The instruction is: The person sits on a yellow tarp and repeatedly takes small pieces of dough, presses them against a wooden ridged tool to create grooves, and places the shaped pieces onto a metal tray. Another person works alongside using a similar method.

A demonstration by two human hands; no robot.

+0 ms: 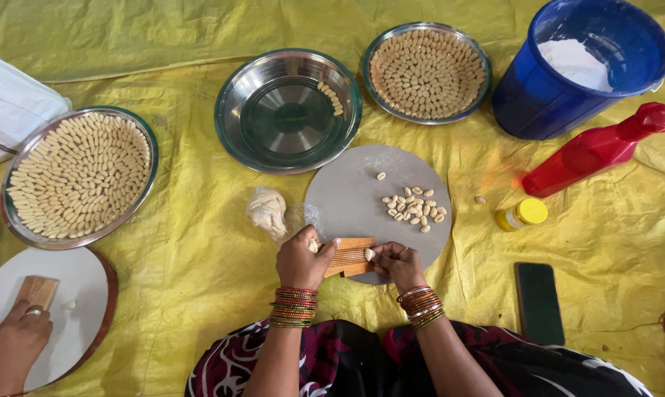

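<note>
My left hand (pixel 301 259) grips the left end of a small ridged wooden board (pixel 349 257) that rests on the near edge of a round grey board (pixel 347 198). My right hand (pixel 397 263) presses a small piece of dough (pixel 369 254) against the ridges with the thumb. A cluster of several shaped dough pieces (pixel 413 206) lies on the round board beyond my hands. A lump of dough in clear plastic (pixel 268 211) sits just left of the round board.
Steel plates: one (pixel 288 110) with few pieces, two full (pixel 428 72), (pixel 79 176). Blue bucket of flour (pixel 579 66), red bottle (pixel 597 148), yellow-capped jar (pixel 521 215), dark phone (pixel 538 303) at right. Another person's hand (pixel 13 342) holds a wooden block on a white round board (pixel 75 294).
</note>
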